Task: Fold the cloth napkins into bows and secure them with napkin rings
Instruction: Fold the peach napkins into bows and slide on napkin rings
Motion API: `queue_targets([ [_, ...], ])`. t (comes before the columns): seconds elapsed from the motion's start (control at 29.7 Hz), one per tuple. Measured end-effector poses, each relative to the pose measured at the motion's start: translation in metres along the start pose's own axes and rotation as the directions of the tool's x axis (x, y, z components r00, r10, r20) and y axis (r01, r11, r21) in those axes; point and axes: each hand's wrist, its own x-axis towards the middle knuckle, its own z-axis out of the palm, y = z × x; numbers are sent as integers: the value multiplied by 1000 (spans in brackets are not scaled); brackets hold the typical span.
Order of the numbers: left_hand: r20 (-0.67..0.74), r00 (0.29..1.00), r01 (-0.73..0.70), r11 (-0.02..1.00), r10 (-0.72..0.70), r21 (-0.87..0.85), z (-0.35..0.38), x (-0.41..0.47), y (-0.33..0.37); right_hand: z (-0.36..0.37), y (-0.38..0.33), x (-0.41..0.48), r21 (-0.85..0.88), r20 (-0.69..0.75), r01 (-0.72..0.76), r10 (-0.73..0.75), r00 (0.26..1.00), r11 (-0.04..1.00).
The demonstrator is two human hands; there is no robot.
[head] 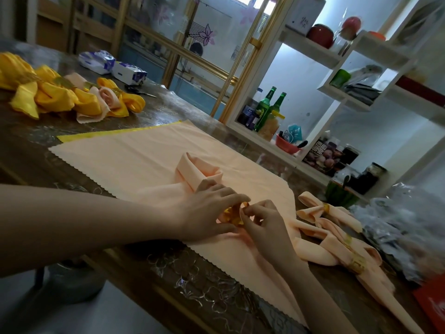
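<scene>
Across the dark patterned table point(168, 273) in front of me lies the biggest piece, a peach napkin point(134, 153) spread flat with zigzag edges, and a strip of yellow cloth point(115, 134) shows along its far edge. Beyond the table stands a white shelf unit point(320, 53). A white box point(304, 14) on its top shelf bears dark characters, and a dark package point(322, 153) lower down bears large ones, but both are too blurred for me to read. At the far left sits a heap of finished yellow and peach bows point(60, 95), each cinched with a gold band. To my right lie several peach bows point(337, 237) with their own gold rings, beside crumpled clear plastic point(397, 225). On the flat napkin rests the folded peach napkin point(199, 173) I am working on, its far loop standing up and its near end gathered under my fingers. My left hand point(212, 213) curls over that gathered middle, thumb below and fingers above, holding the ring. My right hand point(267, 222) pinches the ring's edge with thumb and forefinger. Further back are two tissue packs point(130, 73) with print I cannot read, two green bottles point(266, 104) and black-handled scissors point(139, 91). Smallest is the gold napkin ring point(234, 214), caught between both hands at the napkin's middle.
</scene>
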Motion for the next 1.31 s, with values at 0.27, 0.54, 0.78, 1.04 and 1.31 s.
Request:
queue_targets([
  [0.27,-60,998,-11,1000,12,19,2,0,1,4,-6,-1,188,-79,-5,20,997,982],
  [0.54,-61,988,137,990,-140,-37,-1,2,-5,-6,-9,0,469,-164,-111,210,964,876],
  [0.78,-38,975,216,975,-218,-59,3,3,-7,-19,-6,0,215,147,-245,216,965,946],
  [1.04,11,969,246,961,-246,-128,-5,-1,-1,-4,1,-3,-306,73,118,-100,992,945],
  [1.31,393,909,226,956,-138,-187,5,24,-19,12,-16,30,-125,229,69,-39,973,990],
])
